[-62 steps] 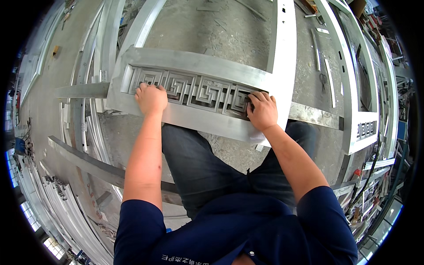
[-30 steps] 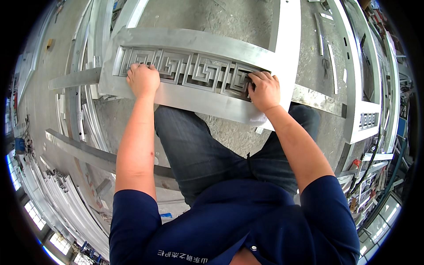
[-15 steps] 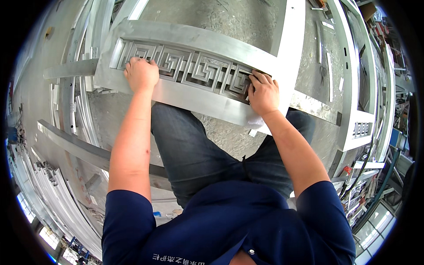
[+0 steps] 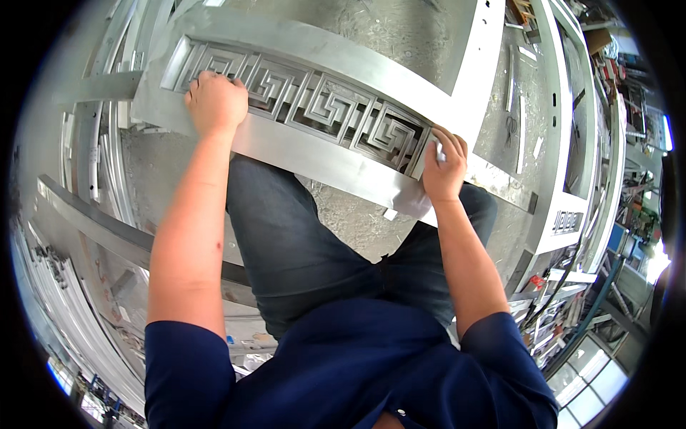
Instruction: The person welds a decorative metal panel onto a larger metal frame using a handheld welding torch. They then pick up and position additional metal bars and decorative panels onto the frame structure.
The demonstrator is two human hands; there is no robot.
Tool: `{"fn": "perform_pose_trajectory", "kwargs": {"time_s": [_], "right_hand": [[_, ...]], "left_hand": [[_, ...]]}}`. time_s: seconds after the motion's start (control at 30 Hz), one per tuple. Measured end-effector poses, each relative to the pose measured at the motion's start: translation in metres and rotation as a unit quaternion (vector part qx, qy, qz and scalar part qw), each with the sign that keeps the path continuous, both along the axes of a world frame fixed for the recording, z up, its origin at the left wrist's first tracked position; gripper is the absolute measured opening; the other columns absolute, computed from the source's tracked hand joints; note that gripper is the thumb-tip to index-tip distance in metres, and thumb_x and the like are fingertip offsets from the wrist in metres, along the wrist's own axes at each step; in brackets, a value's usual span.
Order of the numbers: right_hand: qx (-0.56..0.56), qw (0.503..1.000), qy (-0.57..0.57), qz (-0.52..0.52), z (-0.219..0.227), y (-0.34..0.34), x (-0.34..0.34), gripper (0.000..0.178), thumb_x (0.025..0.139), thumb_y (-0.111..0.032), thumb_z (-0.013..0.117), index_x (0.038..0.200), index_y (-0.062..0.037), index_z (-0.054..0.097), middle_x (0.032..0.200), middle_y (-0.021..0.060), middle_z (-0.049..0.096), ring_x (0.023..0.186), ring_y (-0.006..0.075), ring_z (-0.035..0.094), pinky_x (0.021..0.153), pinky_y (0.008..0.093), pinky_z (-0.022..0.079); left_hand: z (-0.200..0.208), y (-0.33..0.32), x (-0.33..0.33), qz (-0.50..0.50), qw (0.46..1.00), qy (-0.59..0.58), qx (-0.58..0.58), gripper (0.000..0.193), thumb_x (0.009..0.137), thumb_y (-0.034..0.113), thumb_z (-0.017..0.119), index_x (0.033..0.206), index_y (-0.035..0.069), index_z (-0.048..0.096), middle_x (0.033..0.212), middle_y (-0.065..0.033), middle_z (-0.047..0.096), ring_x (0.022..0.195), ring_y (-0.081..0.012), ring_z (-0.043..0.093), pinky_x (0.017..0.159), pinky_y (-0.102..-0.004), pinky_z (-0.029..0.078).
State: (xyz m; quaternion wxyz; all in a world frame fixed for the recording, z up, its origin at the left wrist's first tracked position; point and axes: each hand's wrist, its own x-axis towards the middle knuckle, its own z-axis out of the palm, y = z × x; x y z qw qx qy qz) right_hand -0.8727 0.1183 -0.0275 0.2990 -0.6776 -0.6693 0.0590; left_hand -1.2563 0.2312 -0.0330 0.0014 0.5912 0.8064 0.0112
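Observation:
A silver lattice panel (image 4: 314,99) with square spiral patterns sits inside the rectangular opening of a metal frame (image 4: 314,154). At the panel's left end, my left hand (image 4: 216,104) has its fingers bent over the bars, tips hidden. My right hand (image 4: 446,166) is at the right end of the opening, fingers curled around a small white object (image 4: 439,150) whose kind I cannot make out. A dark gap shows between the lattice and the frame along part of the near side.
Another frame (image 4: 556,100) with a small lattice stands to the right. Long metal bars (image 4: 68,307) lie at the left, and a dark rail (image 4: 107,222) runs beside my left leg. Scissors (image 4: 510,129) and loose strips lie on the concrete floor (image 4: 357,28).
My right hand has moved off the lattice's right end onto the frame edge, and a white object now shows in its fingers. My left hand stays at the lattice's left end.

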Motion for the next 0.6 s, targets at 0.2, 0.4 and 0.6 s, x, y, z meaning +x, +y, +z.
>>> {"fn": "perform_pose_trajectory", "kwargs": {"time_s": [0.2,0.4,0.6], "right_hand": [[-0.038,0.998,-0.044,0.004,0.013,-0.01,0.012,0.028,0.085,-0.004,0.065,0.113,-0.0042,0.07,0.116,0.0088,0.072,0.106,0.0316,0.061,0.097,0.0411,0.048],[-0.137,0.969,-0.198,0.056,0.014,0.006,-0.007,0.034,0.087,-0.01,0.065,0.121,-0.0057,0.066,0.117,0.0113,0.072,0.116,0.0338,0.055,0.102,0.0445,0.044],[-0.175,0.952,-0.237,0.083,0.017,0.01,-0.004,0.038,0.087,-0.01,0.06,0.124,-0.0056,0.066,0.115,0.0111,0.072,0.113,0.0329,0.055,0.102,0.0441,0.043]], "left_hand": [[0.007,-0.001,0.003,0.003,1.0,0.006,-0.023,0.036,0.095,0.032,0.054,0.103,0.004,0.075,0.121,-0.0079,0.065,0.116,-0.027,0.057,0.105,-0.041,0.04],[0.004,-0.001,0.002,0.006,1.0,-0.012,-0.019,0.036,0.096,0.033,0.055,0.104,0.004,0.075,0.123,-0.0075,0.064,0.119,-0.0265,0.055,0.106,-0.0404,0.038],[0.003,0.0,0.001,0.009,1.0,-0.007,-0.024,0.036,0.096,0.033,0.055,0.103,0.004,0.075,0.123,-0.0067,0.063,0.119,-0.0264,0.055,0.105,-0.0414,0.039]]}}
